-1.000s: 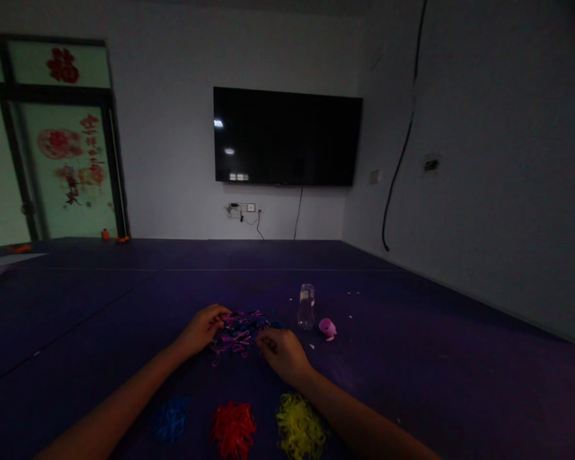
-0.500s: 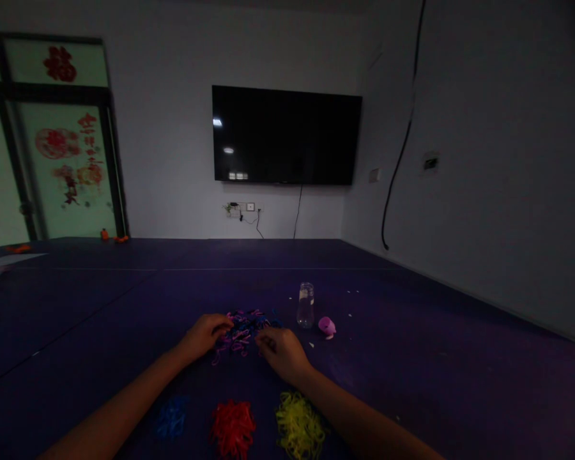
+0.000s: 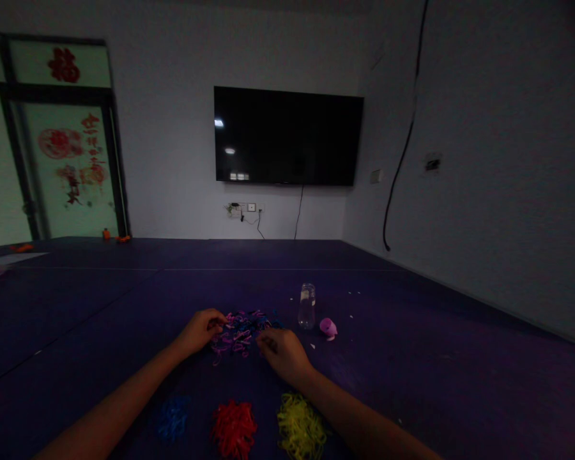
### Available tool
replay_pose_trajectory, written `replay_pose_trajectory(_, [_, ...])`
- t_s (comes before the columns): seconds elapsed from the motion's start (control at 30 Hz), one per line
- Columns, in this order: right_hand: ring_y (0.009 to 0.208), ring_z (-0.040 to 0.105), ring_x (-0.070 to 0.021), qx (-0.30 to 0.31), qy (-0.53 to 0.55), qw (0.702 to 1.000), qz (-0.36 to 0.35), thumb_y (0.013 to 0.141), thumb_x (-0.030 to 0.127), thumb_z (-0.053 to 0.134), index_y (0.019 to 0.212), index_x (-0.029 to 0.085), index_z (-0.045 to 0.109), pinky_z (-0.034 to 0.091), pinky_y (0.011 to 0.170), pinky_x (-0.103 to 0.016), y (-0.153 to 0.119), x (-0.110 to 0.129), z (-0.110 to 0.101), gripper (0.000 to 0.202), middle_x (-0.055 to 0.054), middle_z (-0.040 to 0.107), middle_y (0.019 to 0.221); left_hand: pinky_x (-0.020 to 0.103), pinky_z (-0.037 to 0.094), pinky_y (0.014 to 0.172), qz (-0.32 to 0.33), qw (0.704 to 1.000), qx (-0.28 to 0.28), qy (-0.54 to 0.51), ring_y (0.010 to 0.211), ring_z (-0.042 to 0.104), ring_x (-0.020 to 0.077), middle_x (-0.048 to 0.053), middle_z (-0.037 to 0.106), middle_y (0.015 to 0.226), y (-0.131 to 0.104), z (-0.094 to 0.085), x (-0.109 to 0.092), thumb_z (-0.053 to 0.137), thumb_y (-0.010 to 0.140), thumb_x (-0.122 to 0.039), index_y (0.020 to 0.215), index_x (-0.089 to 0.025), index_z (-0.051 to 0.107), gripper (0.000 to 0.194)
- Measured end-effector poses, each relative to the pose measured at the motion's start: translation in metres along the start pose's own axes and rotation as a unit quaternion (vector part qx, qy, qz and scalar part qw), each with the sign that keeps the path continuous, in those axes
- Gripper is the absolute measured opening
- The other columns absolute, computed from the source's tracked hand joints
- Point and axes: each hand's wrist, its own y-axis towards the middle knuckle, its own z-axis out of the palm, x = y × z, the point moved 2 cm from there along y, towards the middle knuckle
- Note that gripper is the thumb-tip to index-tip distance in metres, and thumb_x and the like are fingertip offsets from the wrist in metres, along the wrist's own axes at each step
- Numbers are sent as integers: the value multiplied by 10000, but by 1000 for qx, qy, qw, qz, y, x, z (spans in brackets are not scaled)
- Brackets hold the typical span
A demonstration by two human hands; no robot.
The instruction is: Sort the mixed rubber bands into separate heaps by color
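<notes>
A mixed pile of purple, pink and dark blue rubber bands (image 3: 242, 331) lies loosely on the purple table between my hands. At its left edge is my left hand (image 3: 204, 329), with fingers and thumb drawn together; what they hold, if anything, is too small to see. My right hand (image 3: 282, 351) pinches at the pile's right edge, its fingertips likewise too dark to show a band. Closer to me are three sorted heaps: blue rubber bands (image 3: 172, 417), red rubber bands (image 3: 234, 428) and yellow rubber bands (image 3: 301, 427). My right wrist passes beside the yellow heap.
A clear bottle (image 3: 306, 310) stands upright beyond my right hand, with a small pink object (image 3: 328, 328) beside it. Small white scraps are scattered around them on the table (image 3: 412, 358). Orange items (image 3: 106, 234) sit at the far left. A television (image 3: 287, 137) hangs on the wall.
My left hand has shifted slightly left, and its fingers have drawn closer to the thumb. My right hand stays almost in place.
</notes>
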Motion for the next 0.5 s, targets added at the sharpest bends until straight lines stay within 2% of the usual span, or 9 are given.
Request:
replay_pose_trajectory(0.17, [637, 621, -129, -5, 8, 1000, 1, 772, 172, 491, 815, 205, 643, 410, 567, -186, 0, 0, 0, 161, 6, 665, 688, 275, 495, 715, -46, 994, -23, -97, 779, 641, 173, 51, 685, 828, 1, -1, 7, 552, 687, -154, 834, -139, 632, 168])
replay_pose_trajectory(0.33, [643, 623, -130, 0, 2, 1000, 0, 781, 179, 487, 820, 207, 644, 413, 574, -189, -1, 1, -1, 164, 4, 668, 696, 264, 499, 638, -87, 989, -30, -115, 718, 649, 171, 45, 691, 792, 0, -1, 12, 573, 689, -228, 855, -141, 625, 195])
replay_pose_trajectory(0.5, [639, 622, -127, 1, 3, 1000, -2, 776, 181, 489, 822, 206, 642, 406, 572, -187, -1, 1, -1, 162, 5, 668, 695, 254, 493, 621, -92, 986, -34, -136, 689, 649, 168, 34, 692, 742, 0, -1, 11, 592, 665, -221, 810, -135, 628, 172])
